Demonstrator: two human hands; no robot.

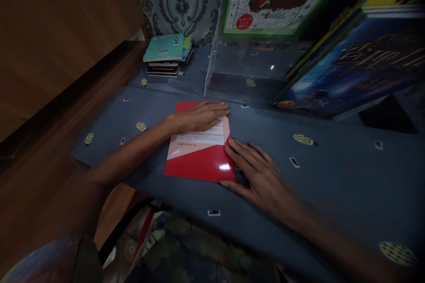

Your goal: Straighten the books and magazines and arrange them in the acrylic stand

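A thin red book [199, 163] with a pink panel and white text strips lies flat on the blue-grey tablecloth in front of me. Across its upper part rests my left hand [202, 115], palm down with fingers stretched out toward the right edge. My right hand [255, 168] is at the book's right side, fingers apart, with the fingertips touching that edge and the thumb near the lower right corner. Neither hand grips the book.
Several small books are stacked [164, 51] at the back left by the patterned wall. A clear acrylic stand [232, 84] at the back holds a green-bordered picture book [272, 0]. Blue-covered books [358, 62] stand at the right. A wooden panel [66, 31] rises on the left.
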